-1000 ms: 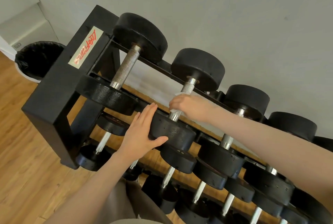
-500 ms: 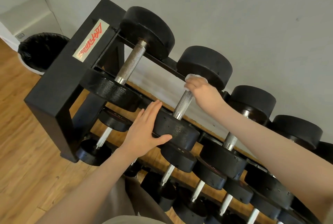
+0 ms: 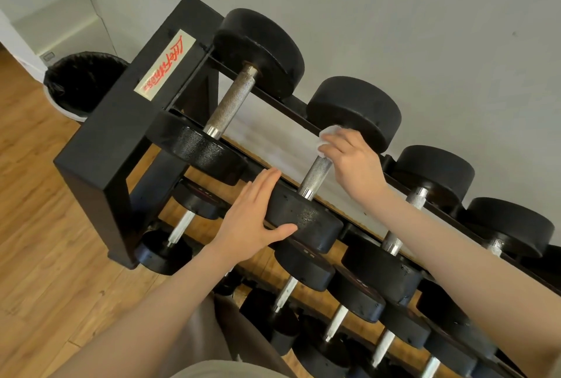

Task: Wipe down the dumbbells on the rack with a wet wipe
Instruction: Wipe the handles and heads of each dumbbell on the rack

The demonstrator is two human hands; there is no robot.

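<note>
A black rack (image 3: 100, 146) carries several black dumbbells with knurled steel handles on tiers. My right hand (image 3: 352, 162) grips a white wet wipe (image 3: 326, 136) against the far end of the second top-row dumbbell's handle (image 3: 314, 175), right below its far head (image 3: 355, 110). My left hand (image 3: 252, 219) rests flat on that dumbbell's near head (image 3: 306, 222), fingers straight and thumb under the rim. The leftmost top dumbbell (image 3: 232, 104) lies untouched beside it.
A bin with a black liner (image 3: 79, 83) stands on the wooden floor left of the rack. A grey wall runs behind the rack. Lower tiers hold several smaller dumbbells (image 3: 306, 262). My trouser leg (image 3: 212, 332) shows at the bottom.
My right hand has slid the wipe up the handle from near the front head to the far head. My left hand has stayed on the near head.
</note>
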